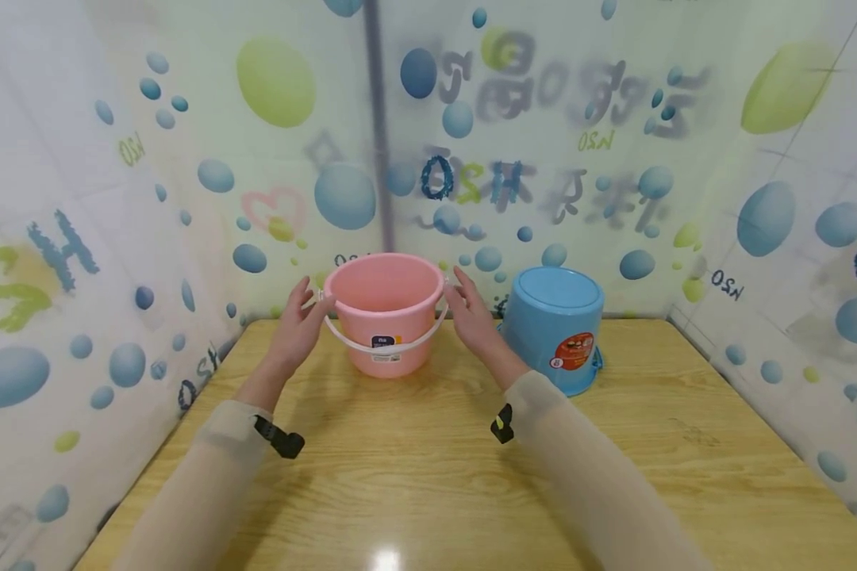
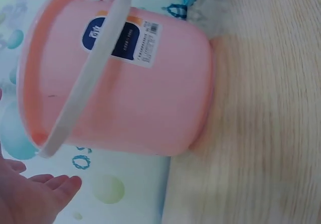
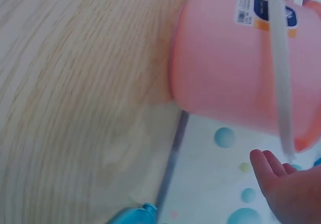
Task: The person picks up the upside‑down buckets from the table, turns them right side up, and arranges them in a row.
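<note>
could skid the pink bucket (image 1: 389, 323) across the tabletop (image 1: 393, 460) by pressing unevenly with left grip (image 1: 298, 331) and right grip (image 1: 475, 319), both empty and relaxed beside its rim (image 1: 386, 313).

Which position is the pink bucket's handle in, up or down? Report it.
Down: the white handle hangs across the front of the pink bucket.

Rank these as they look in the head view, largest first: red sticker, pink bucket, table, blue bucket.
1. Table
2. Pink bucket and blue bucket: too alike to rank
3. Red sticker
</note>
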Demonstrator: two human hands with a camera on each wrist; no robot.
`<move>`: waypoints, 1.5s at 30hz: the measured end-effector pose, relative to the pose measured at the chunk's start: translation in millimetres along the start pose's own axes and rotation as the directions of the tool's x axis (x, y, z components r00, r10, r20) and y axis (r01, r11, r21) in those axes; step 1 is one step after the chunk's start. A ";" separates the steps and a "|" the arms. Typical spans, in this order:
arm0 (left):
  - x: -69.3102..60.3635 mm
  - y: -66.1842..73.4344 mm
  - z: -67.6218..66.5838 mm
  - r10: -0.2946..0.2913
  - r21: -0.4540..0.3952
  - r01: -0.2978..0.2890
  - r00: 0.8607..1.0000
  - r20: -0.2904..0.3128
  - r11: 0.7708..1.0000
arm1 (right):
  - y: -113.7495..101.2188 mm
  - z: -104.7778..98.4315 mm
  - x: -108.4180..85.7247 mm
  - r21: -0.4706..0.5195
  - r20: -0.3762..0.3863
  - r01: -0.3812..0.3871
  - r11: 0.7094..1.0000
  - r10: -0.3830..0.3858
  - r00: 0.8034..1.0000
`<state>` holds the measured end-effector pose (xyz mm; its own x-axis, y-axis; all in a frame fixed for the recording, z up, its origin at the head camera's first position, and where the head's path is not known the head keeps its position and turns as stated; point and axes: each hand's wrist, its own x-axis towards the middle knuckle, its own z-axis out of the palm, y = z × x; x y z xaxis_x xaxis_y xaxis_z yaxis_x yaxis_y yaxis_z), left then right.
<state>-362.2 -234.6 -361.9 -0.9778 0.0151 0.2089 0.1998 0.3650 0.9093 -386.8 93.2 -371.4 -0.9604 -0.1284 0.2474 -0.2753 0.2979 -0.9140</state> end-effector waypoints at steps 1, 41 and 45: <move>-1.5 2.7 -1.5 0.015 -0.007 -0.015 1.000 -0.019 1.000 | -2.3 -1.4 -1.9 -0.005 0.001 0.005 1.000 -0.005 1.000; -83.3 61.0 98.1 0.430 -0.180 -0.395 0.757 0.493 0.901 | 11.1 -105.4 -158.7 -0.217 0.330 0.264 0.940 -0.184 0.926; -83.2 57.9 111.3 0.418 -0.161 -0.399 0.726 0.547 0.903 | 19.2 -118.5 -168.0 -0.254 0.331 0.255 0.933 -0.164 0.929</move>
<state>-276.3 -111.1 -366.7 -0.6601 0.6724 0.3349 0.5806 0.1738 0.7954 -235.8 232.5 -392.5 -0.8329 -0.4814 0.2729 -0.5126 0.4852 -0.7084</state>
